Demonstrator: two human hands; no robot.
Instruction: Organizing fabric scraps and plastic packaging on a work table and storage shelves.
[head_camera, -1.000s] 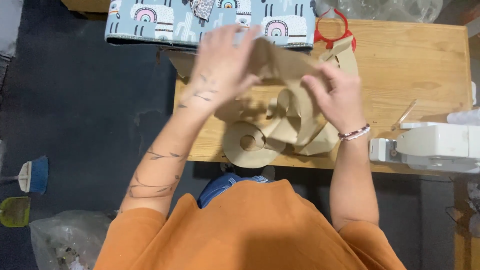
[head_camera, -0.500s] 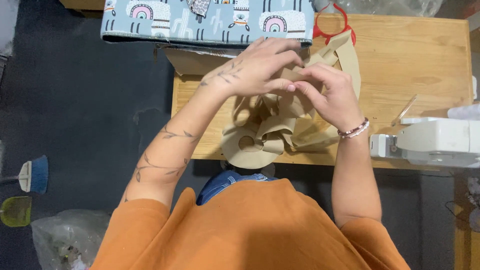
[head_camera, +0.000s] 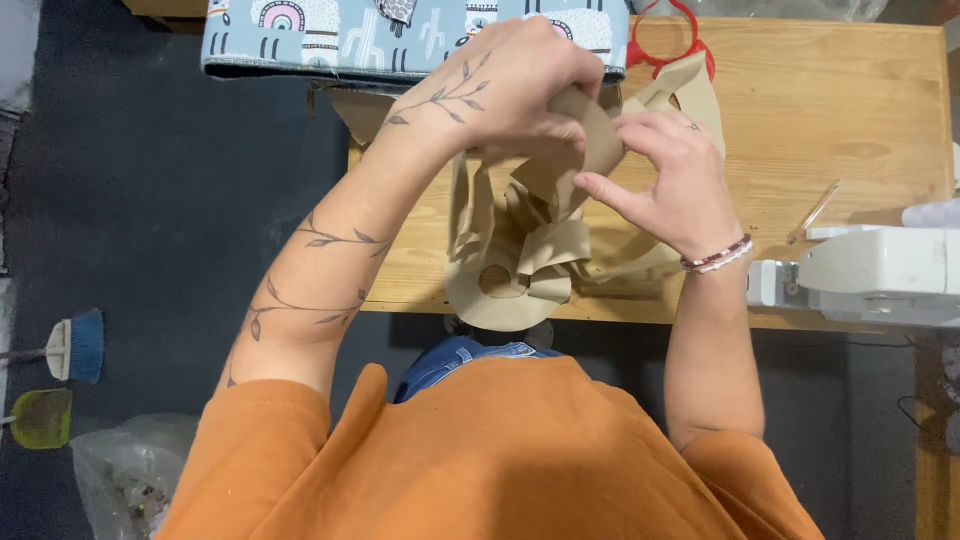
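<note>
Both hands raised over the wooden table (head_camera: 850, 110), working one bundle of beige fabric strips (head_camera: 530, 240). Left hand (head_camera: 510, 85) curled, fingers pinching the bundle's upper fold. Right hand (head_camera: 670, 185) beside it, thumb and fingertips pinching the same fold. Loose strip ends hang onto the table's near edge. Patterned blue fabric (head_camera: 400, 35) lies at the table's far edge; white sewing machine (head_camera: 870, 275) at its right end.
</note>
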